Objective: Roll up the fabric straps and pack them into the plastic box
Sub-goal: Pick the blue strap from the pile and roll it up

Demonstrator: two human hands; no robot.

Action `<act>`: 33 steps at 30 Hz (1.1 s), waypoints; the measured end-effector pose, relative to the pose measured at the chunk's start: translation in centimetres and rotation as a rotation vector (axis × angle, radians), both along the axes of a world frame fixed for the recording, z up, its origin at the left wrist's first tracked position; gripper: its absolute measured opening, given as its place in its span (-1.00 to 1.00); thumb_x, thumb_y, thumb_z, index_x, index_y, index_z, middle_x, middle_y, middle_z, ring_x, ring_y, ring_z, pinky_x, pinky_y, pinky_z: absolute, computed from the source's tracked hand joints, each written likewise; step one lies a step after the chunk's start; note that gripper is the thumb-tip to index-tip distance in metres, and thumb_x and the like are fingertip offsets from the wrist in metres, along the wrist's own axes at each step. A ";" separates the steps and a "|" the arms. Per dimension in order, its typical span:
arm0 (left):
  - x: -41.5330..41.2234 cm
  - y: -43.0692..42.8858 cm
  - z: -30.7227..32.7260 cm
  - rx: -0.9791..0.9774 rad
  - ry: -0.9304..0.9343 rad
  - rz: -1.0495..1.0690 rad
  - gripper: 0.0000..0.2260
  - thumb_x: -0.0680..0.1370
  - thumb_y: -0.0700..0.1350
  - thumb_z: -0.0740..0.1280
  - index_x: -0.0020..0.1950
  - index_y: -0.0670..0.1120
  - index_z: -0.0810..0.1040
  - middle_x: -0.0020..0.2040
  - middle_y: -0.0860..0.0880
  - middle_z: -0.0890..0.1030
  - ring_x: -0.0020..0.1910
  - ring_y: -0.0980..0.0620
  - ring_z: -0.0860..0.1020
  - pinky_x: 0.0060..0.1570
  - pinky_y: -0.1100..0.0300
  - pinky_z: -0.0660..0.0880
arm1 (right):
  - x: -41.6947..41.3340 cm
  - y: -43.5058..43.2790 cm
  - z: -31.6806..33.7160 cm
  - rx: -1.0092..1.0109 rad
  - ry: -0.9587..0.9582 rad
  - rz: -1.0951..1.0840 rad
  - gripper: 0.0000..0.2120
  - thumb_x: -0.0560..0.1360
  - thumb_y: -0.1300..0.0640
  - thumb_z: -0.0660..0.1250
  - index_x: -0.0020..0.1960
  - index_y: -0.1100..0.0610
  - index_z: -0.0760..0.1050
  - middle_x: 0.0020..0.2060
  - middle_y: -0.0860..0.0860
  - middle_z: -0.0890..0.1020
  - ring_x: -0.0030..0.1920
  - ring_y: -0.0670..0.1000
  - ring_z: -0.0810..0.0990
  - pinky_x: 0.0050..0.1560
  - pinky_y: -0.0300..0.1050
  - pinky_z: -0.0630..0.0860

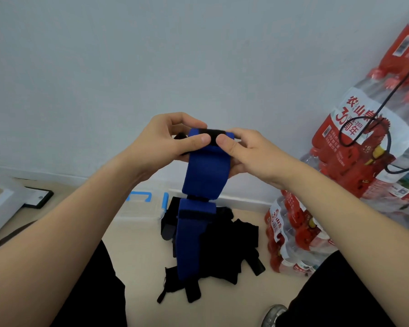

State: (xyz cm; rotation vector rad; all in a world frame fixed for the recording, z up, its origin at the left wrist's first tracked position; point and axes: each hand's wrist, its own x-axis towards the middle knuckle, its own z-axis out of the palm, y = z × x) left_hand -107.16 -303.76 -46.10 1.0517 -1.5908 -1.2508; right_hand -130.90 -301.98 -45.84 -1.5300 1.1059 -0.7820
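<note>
Blue strap point(206, 171) gripped at top end, held up in mid-air.
Pinches it tightly between thumb and fingers of left hand point(168, 140) and right hand point(246, 154), thumbs close together; lets the rest hang over black straps point(222, 246) heaped beside plastic box point(142, 206) at floor's point(139, 251) far edge.

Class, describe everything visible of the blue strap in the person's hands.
The blue strap is a wide band of soft-looking fabric with a black patch at its top and a black crossband lower down. It hangs down, largely unrolled, from the left hand and right hand, which pinch its top end, thumbs in front. Its lower end overlaps the pile of black straps below.
</note>
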 end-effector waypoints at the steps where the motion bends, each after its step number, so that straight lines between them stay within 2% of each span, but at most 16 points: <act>1: 0.1 -0.1 0.1 0.000 0.005 0.003 -0.73 0.53 -0.05 0.61 0.17 -0.09 0.67 0.10 -0.13 0.76 0.04 -0.12 0.74 -0.07 0.01 0.72 | 0.1 0.1 0.0 -0.020 -0.025 0.001 -0.69 0.75 0.01 0.29 0.35 0.21 0.52 0.12 0.24 0.76 0.08 0.23 0.78 -0.04 0.08 0.74; 3: 0.3 -0.2 0.4 0.055 0.020 -0.046 -0.72 0.57 0.01 0.57 0.17 -0.11 0.65 0.05 -0.11 0.75 0.01 -0.10 0.73 -0.10 0.01 0.71 | 0.3 0.2 0.1 -0.065 -0.052 -0.010 -0.77 0.74 0.09 0.34 0.34 0.17 0.53 0.10 0.23 0.77 0.08 0.22 0.78 0.01 0.15 0.75; 6: 0.5 -0.1 0.4 0.118 -0.075 -0.190 -0.64 0.71 0.11 0.37 0.29 -0.16 0.67 0.13 -0.19 0.75 0.11 -0.18 0.75 0.06 -0.11 0.73 | 0.7 0.3 0.1 -0.113 -0.026 -0.032 -0.77 0.71 0.15 0.37 0.36 0.13 0.52 0.06 0.19 0.77 0.07 0.22 0.78 0.12 0.24 0.73; 9: 0.4 0.2 0.4 0.049 -0.134 -0.187 -0.69 0.75 0.02 0.32 0.35 -0.17 0.64 0.16 -0.24 0.74 0.13 -0.19 0.75 -0.01 -0.03 0.73 | 0.9 0.3 0.0 -0.098 -0.030 -0.033 -0.74 0.73 0.13 0.35 0.40 0.11 0.48 0.12 0.16 0.75 0.12 0.20 0.77 0.18 0.23 0.72; 11: 0.4 0.3 0.5 -0.030 -0.153 -0.149 -0.75 0.73 -0.05 0.36 0.34 -0.15 0.65 0.14 -0.21 0.74 0.10 -0.14 0.75 -0.10 0.09 0.71 | 1.0 0.2 -0.1 -0.019 -0.092 -0.007 -0.76 0.78 0.01 0.25 0.38 0.08 0.49 0.18 0.14 0.73 0.15 0.16 0.76 0.21 0.20 0.69; 12: 0.4 0.4 0.5 -0.068 -0.154 -0.142 -0.78 0.72 -0.08 0.39 0.33 -0.12 0.66 0.12 -0.18 0.75 0.08 -0.11 0.76 -0.13 0.13 0.70 | 1.1 0.1 -0.1 0.043 -0.093 0.017 -0.68 0.80 -0.11 0.15 0.38 0.04 0.51 0.21 0.09 0.73 0.17 0.12 0.75 0.21 0.19 0.68; 14: 0.5 0.4 0.4 -0.127 -0.139 -0.134 -0.78 0.68 -0.16 0.44 0.33 -0.08 0.67 0.10 -0.14 0.76 0.06 -0.08 0.76 -0.10 0.09 0.72 | 1.1 0.1 -0.2 0.139 -0.007 0.064 -0.45 0.75 -0.34 -0.04 0.41 -0.08 0.55 0.20 0.05 0.77 0.19 0.14 0.76 0.16 0.16 0.72; 16: 0.6 0.3 0.3 -0.178 -0.128 -0.115 -0.74 0.65 -0.21 0.48 0.34 -0.06 0.67 0.11 -0.14 0.76 0.11 -0.11 0.75 0.00 0.01 0.74 | 1.0 0.0 -0.3 0.155 0.046 0.044 -0.38 0.71 -0.41 -0.01 0.38 -0.02 0.59 0.12 0.11 0.79 0.09 0.21 0.79 -0.01 0.16 0.75; 18: 0.7 0.2 0.3 -0.194 -0.113 -0.106 -0.71 0.64 -0.21 0.49 0.35 -0.05 0.66 0.16 -0.13 0.75 0.16 -0.11 0.73 0.11 -0.01 0.72 | 1.0 -0.1 -0.2 0.119 0.013 0.028 -0.42 0.73 -0.34 0.10 0.34 0.09 0.62 0.10 0.15 0.78 0.05 0.26 0.78 -0.09 0.16 0.74; 20: 0.7 0.2 0.3 -0.140 -0.072 -0.127 -0.73 0.66 -0.16 0.48 0.37 -0.05 0.64 0.21 -0.14 0.72 0.20 -0.11 0.71 0.16 -0.02 0.70 | 1.1 -0.1 -0.1 0.079 -0.051 0.012 -0.51 0.75 -0.26 0.16 0.33 0.09 0.62 0.07 0.10 0.78 0.05 0.24 0.79 -0.09 0.14 0.74; 22: 0.6 0.2 0.4 -0.037 -0.025 -0.139 -0.73 0.70 0.01 0.42 0.34 -0.09 0.62 0.20 -0.15 0.72 0.17 -0.10 0.72 0.14 -0.08 0.71 | 1.2 0.0 0.0 0.024 -0.077 -0.004 -0.62 0.77 -0.17 0.20 0.33 0.05 0.61 0.02 0.00 0.78 0.00 0.16 0.79 -0.13 0.08 0.73; 24: 0.6 0.2 0.4 0.019 -0.054 -0.128 -0.62 0.71 0.16 0.34 0.28 -0.13 0.65 0.14 -0.11 0.75 0.11 -0.09 0.74 0.06 -0.11 0.73 | 1.3 0.2 -0.1 -0.039 -0.061 -0.012 -0.69 0.77 -0.10 0.23 0.36 0.07 0.56 0.05 0.02 0.76 0.02 0.11 0.79 -0.16 0.05 0.72; 26: 0.6 0.2 0.4 0.003 -0.088 -0.119 -0.67 0.73 0.11 0.34 0.25 -0.13 0.69 0.10 -0.11 0.77 0.09 -0.09 0.76 -0.05 0.00 0.73 | 1.4 0.3 -0.2 -0.085 -0.037 -0.018 -0.72 0.77 -0.03 0.26 0.37 0.12 0.50 0.12 0.09 0.73 0.07 0.08 0.78 -0.16 0.05 0.72; 28: 0.7 0.2 0.5 -0.046 -0.085 -0.092 -0.79 0.71 -0.02 0.40 0.26 -0.10 0.70 0.09 -0.09 0.77 0.10 -0.08 0.76 -0.05 0.05 0.72 | 1.4 0.2 -0.3 -0.097 -0.027 -0.015 -0.71 0.77 0.00 0.27 0.37 0.17 0.43 0.19 0.15 0.69 0.10 0.04 0.75 -0.10 0.07 0.74; 31: 0.8 0.2 0.4 -0.125 -0.080 -0.061 -0.79 0.64 -0.12 0.50 0.27 -0.08 0.70 0.12 -0.13 0.76 0.11 -0.13 0.75 0.03 -0.03 0.73 | 1.5 0.3 0.0 -0.018 -0.058 -0.011 -0.69 0.76 -0.15 0.22 0.36 0.05 0.43 0.23 0.06 0.65 0.17 0.06 0.74 0.11 0.14 0.74; 33: 0.6 0.3 0.3 -0.158 -0.082 -0.036 -0.75 0.58 -0.15 0.57 0.26 -0.05 0.71 0.10 -0.10 0.76 0.07 -0.11 0.76 0.04 -0.03 0.73 | 1.5 0.4 0.2 -0.017 -0.032 -0.027 -0.66 0.74 -0.20 0.22 0.31 0.04 0.46 0.21 0.05 0.66 0.14 0.04 0.76 0.08 0.14 0.75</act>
